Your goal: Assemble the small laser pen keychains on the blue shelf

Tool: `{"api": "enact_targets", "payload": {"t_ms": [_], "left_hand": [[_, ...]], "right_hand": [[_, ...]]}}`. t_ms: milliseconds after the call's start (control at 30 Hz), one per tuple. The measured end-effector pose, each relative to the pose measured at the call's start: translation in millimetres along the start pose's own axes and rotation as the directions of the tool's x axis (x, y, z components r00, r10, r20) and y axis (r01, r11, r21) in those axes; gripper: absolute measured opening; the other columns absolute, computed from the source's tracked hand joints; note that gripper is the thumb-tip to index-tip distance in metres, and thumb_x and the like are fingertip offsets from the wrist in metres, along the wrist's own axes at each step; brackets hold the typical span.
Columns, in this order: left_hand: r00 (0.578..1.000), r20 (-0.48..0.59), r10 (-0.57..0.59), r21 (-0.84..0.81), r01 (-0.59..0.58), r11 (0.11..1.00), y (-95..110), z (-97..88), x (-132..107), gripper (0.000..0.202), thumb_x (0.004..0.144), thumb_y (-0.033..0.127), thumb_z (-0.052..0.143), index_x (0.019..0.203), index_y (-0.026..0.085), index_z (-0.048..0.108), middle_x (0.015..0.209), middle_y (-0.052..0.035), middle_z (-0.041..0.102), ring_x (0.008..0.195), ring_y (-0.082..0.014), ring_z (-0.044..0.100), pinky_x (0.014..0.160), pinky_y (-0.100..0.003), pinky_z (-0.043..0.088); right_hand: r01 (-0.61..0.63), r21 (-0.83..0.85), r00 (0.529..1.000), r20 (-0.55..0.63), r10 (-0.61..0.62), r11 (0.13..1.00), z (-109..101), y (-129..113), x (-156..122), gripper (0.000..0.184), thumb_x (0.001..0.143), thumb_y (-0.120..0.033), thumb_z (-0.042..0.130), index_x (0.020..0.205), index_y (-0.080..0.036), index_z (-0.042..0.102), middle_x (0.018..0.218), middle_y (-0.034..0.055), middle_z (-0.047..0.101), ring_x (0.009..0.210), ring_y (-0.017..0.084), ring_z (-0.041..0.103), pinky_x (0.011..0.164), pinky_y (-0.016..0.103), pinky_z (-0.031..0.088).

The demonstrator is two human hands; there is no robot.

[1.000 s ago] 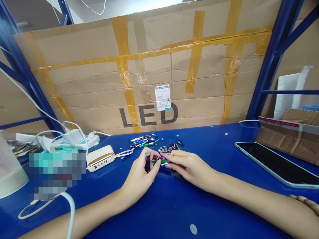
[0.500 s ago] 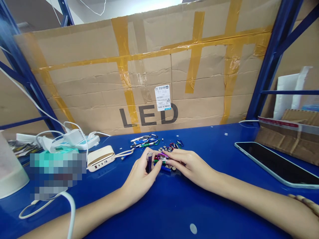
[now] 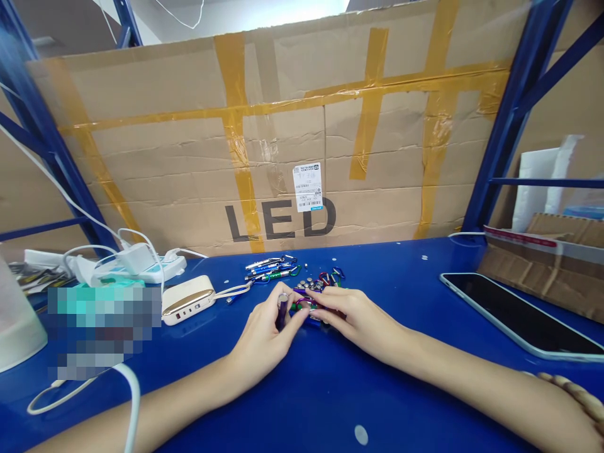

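Note:
My left hand (image 3: 268, 327) is closed around a dark purple tube (image 3: 282, 307), which looks like the body of a small keychain flashlight; its round end faces up. Against it comes my right hand (image 3: 361, 311), thumb and fingers pinched together at the left hand's fingertips. Whatever sits in that pinch is too small and covered to make out. A purple carabiner clip (image 3: 306, 303) shows between the two hands. Behind the fingers lie silver button cells (image 3: 309, 285) and more coloured clips (image 3: 337, 274), partly hidden by my right hand.
Several finished-looking flashlights with clips (image 3: 271, 269) lie in a bunch farther back. A white power bank (image 3: 189, 301) and power strip (image 3: 160, 269) with cables are at left. A phone (image 3: 519, 314) and an open cardboard box (image 3: 542, 270) stand at right. A large cardboard sheet (image 3: 189, 163) closes the back.
The purple clip between the hands has dropped and turned slightly, and the right fingertips have shifted a little lower. Both hands keep their closed grip; the camera view has moved slightly.

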State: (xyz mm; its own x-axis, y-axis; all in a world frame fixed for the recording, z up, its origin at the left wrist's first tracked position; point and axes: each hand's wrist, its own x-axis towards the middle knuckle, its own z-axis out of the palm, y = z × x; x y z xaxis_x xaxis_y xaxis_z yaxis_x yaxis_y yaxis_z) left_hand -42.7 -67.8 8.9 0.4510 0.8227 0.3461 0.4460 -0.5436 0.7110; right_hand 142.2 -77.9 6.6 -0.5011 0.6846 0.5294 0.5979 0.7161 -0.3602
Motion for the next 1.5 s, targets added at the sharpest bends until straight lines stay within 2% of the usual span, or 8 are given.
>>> {"api": "enact_targets", "payload": {"t_ms": [133,333,533,700,933,1033,1133,1500], "left_hand": [[0.999,0.014,0.048,0.146,-0.050,0.988,0,0.1,-2,0.019,0.085,0.039,0.042,0.079,0.022,0.039,0.061,0.0065,0.042,0.054,-0.0111,0.042,0.054,-0.023,0.032],[1.000,-0.013,0.028,0.155,-0.025,0.988,-1,0.7,-1,0.022,0.085,0.040,0.041,0.075,0.022,0.034,0.061,0.0066,0.039,0.054,-0.0114,0.038,0.055,-0.023,0.031],[0.998,0.040,0.054,0.124,-0.059,0.991,2,-1.2,-2,0.017,0.090,0.035,0.033,0.079,0.022,0.039,0.069,0.0040,0.052,0.060,-0.0126,0.047,0.060,-0.024,0.034],[0.995,0.048,0.088,0.165,-0.095,0.982,1,-0.7,-4,0.015,0.090,0.032,0.033,0.079,0.023,0.037,0.064,0.0055,0.049,0.056,-0.0125,0.045,0.058,-0.024,0.033],[0.990,0.071,0.120,0.231,-0.134,0.964,3,-0.9,-8,0.013,0.091,0.031,0.031,0.082,0.024,0.035,0.067,0.0052,0.053,0.057,-0.0134,0.050,0.056,-0.023,0.031],[0.985,0.113,0.134,0.233,-0.157,0.960,4,-1.0,-8,0.012,0.091,0.031,0.029,0.083,0.024,0.036,0.072,0.0038,0.057,0.062,-0.0147,0.054,0.059,-0.024,0.034],[0.981,0.128,0.146,0.214,-0.171,0.962,4,-1.0,-7,0.013,0.091,0.031,0.029,0.083,0.023,0.035,0.072,0.0035,0.057,0.061,-0.0145,0.054,0.059,-0.024,0.034],[0.987,0.061,0.146,0.153,-0.154,0.976,2,-1.0,-7,0.014,0.090,0.031,0.032,0.079,0.023,0.034,0.059,0.0076,0.039,0.050,-0.0104,0.036,0.053,-0.022,0.028]], "right_hand": [[0.010,0.028,1.000,0.004,-0.010,1.000,0,-3,0,0.026,0.092,-0.028,0.042,0.107,-0.018,0.061,0.090,0.0057,0.064,0.082,0.017,0.058,0.073,0.028,0.046],[-0.028,0.058,0.999,-0.013,0.029,0.998,-3,-6,1,0.028,0.092,-0.028,0.042,0.111,-0.017,0.060,0.085,0.0054,0.065,0.076,0.016,0.059,0.071,0.027,0.048],[-0.001,0.123,1.000,0.018,-0.001,0.992,3,-1,-1,0.044,0.091,-0.024,0.044,0.135,-0.024,0.037,0.112,0.0051,0.061,0.100,0.018,0.057,0.088,0.032,0.046],[0.026,0.083,0.997,0.069,-0.032,0.996,3,-6,-1,0.046,0.091,-0.025,0.044,0.136,-0.021,0.036,0.105,0.0069,0.061,0.090,0.017,0.058,0.082,0.031,0.048],[0.055,-0.010,0.995,0.080,-0.054,0.998,1,-15,-1,0.035,0.088,-0.021,0.044,0.122,-0.013,0.050,0.081,0.0048,0.061,0.065,0.014,0.054,0.062,0.025,0.045],[0.047,0.003,0.996,0.071,-0.047,0.999,4,-16,-1,0.019,0.086,-0.019,0.045,0.098,-0.013,0.058,0.065,-0.0003,0.054,0.053,0.010,0.045,0.053,0.021,0.039],[0.046,0.027,0.997,0.056,-0.048,0.999,5,-15,0,0.013,0.084,-0.018,0.044,0.078,-0.015,0.056,0.058,-0.0035,0.046,0.048,0.008,0.035,0.049,0.020,0.034],[0.057,0.118,0.998,0.030,-0.061,0.991,1,-12,1,0.017,0.087,-0.021,0.044,0.075,-0.015,0.054,0.059,-0.0037,0.043,0.052,0.008,0.033,0.051,0.021,0.033]]}}
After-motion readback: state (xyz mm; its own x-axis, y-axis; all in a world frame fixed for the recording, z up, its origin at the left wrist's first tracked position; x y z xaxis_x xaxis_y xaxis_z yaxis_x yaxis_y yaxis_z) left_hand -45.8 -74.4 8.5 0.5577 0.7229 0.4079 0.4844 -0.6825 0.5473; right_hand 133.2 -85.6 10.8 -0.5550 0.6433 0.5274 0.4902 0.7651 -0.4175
